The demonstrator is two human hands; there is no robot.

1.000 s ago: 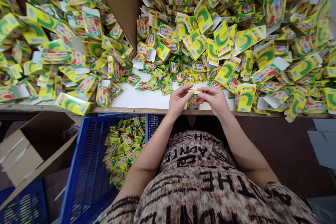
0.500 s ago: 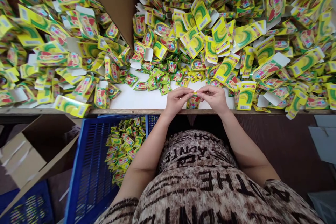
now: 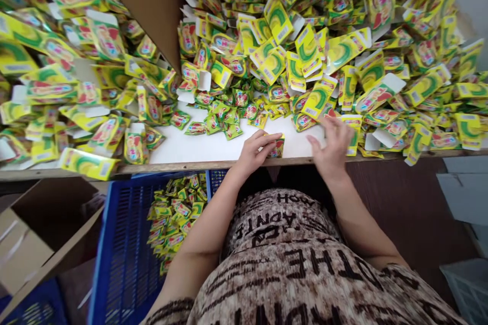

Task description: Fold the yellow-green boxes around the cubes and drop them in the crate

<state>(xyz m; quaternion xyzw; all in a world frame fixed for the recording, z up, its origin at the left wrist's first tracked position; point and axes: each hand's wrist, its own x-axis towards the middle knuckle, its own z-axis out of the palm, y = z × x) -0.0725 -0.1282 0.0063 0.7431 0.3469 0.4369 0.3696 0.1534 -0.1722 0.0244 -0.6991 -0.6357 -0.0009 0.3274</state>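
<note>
My left hand is closed round a small green and yellow printed box at the table's front edge. Its fingers lie over the box's left side and partly hide it. To the right, my right hand is slightly blurred, thumb and fingers apart with nothing between them. It is nearest a yellow box, whose left part the fingers cover; whether they touch it I cannot tell. Small green wrapped packets lie in a cluster beyond my left hand.
Heaps of yellow and green boxes cover the back and both sides of the white tabletop. A brown cardboard panel divides them. Below the edge stand a blue crate holding packets and an open carton.
My right hand has let go of the small box and moved right, opening its fingers. My left hand still holds the box. The camera view has shifted a little.
</note>
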